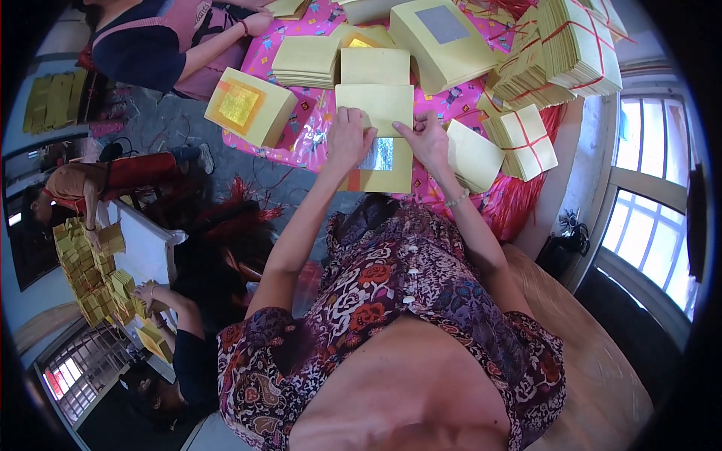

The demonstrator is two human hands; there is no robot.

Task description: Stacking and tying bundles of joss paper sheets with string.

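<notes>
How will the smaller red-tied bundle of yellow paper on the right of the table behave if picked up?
The paper bundle would probably lift as one block, since red string crosses over it. It may feel fairly heavy for its size, being a thick stack. Its flat faces suggest it's unlikely to roll.

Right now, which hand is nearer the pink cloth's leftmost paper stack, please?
Left. The left hand is right of the paper stack, apart; the right hand is farther right.

Dull-yellow rectangular paper sheet (pixel 398 179), flat, bearing a shiny silver foil rectangle and an orange-red strip near its left side; blank pale-yellow rectangular panel (pixel 386 107) adjoining the sheet's far side.
</notes>
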